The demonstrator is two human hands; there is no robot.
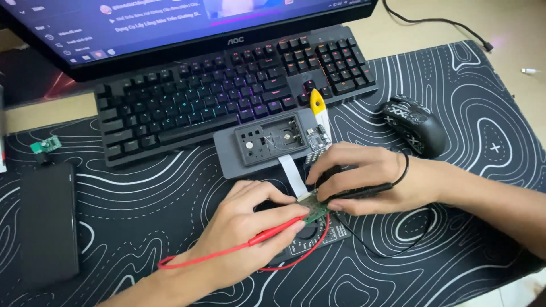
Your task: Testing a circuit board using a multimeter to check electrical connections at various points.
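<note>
Head camera looks down on a patterned desk mat [455, 256]. Nearest, the left hand [244, 227] pinches a red probe [273, 232] and the right hand [369, 179] grips a black probe [364, 191], both tips on a small green circuit board [314, 209] over a multimeter [318, 233] near the mat's front edge. Beyond sit a grey casing [267, 142], mouse [415, 125] and keyboard [227, 91].

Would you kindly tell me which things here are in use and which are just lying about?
In use: left hand with red probe; right hand with black probe; green circuit board; multimeter.

Lying about: keyboard, mouse, phone, monitor, grey case.
</note>
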